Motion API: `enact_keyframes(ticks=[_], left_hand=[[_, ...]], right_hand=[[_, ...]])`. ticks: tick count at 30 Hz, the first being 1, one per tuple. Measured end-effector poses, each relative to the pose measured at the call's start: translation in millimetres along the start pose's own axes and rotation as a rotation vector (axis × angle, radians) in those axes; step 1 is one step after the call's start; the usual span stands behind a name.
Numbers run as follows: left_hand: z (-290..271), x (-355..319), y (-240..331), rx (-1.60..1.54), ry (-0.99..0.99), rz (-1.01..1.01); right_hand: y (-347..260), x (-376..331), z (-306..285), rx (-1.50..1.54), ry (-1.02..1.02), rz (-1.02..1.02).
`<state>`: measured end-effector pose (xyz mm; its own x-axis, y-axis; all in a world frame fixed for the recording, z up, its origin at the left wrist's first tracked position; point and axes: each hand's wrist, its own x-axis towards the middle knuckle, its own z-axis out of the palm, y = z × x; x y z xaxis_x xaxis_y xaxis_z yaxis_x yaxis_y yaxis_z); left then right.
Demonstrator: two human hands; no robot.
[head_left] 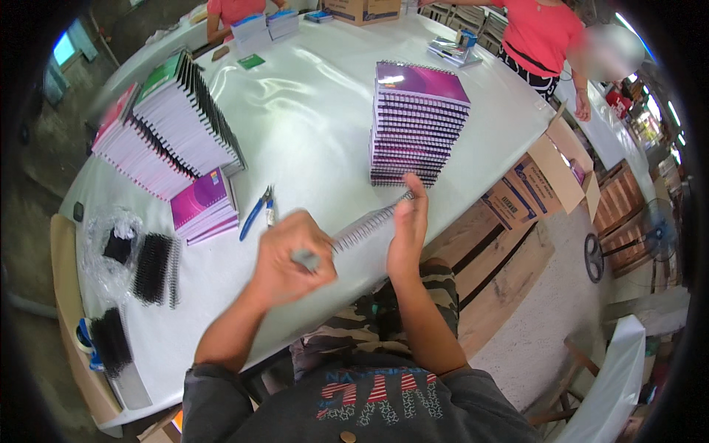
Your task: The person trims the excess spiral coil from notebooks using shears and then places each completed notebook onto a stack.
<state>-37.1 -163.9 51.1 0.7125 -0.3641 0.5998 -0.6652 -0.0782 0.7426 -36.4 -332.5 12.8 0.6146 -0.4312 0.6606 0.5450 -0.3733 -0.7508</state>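
A grey spiral coil (367, 229) stretches between my two hands above the table's near edge, with a pale strip along it. Whether pages are attached is unclear. My left hand (294, 260) is a blurred fist around its near end, and something grey shows in the curl of the fingers. At the far end, my right hand (408, 235) is upright, thumb and fingers on either side of the coil. Just beyond it stands a tall stack of purple spiral-bound notebooks (419, 122). Blue-handled pliers (256, 214) lie beyond my left fist, beside a smaller pile of purple notebooks (203, 205).
Tall stacks of bound books (185, 111) stand at the left. Bundles of black coils (151, 269) lie beside a clear plastic bag (111, 247). Cardboard boxes (524, 184) sit right of the white table (310, 111). Two people in pink tops are across the table.
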Motion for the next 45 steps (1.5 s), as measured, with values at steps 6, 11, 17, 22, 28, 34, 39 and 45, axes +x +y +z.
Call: enact_keyframes(ticks=[6,11,17,22,28,34,39,45], left_hand=[[18,-22,-10,0.041,-0.274,-0.069],[-40,-48,-78,1.0,-0.068,-0.577],[-9,-57,-94,1.234,-0.156,-0.57],[-21,-51,-102,0.719,0.141,-0.432],[-9,-52,-67,-0.914,0.191,-1.088],[17,-54,-51,-1.196,0.067,-1.169],[23,-52,-47,-1.207,0.058,-1.182],[15,-61,-50,-1.249,0.035,-1.16]], right_hand=[[46,20,-27,0.327,-0.181,0.472],[40,28,17,-0.312,-0.903,-0.021],[70,-24,46,-0.354,-1.016,-0.142],[71,-16,47,-0.317,-1.077,-0.019],[74,-6,45,-0.16,-1.13,0.105],[64,7,32,0.019,-1.223,0.242],[71,19,22,0.127,-1.377,0.269],[77,12,38,0.053,-1.319,0.302]])
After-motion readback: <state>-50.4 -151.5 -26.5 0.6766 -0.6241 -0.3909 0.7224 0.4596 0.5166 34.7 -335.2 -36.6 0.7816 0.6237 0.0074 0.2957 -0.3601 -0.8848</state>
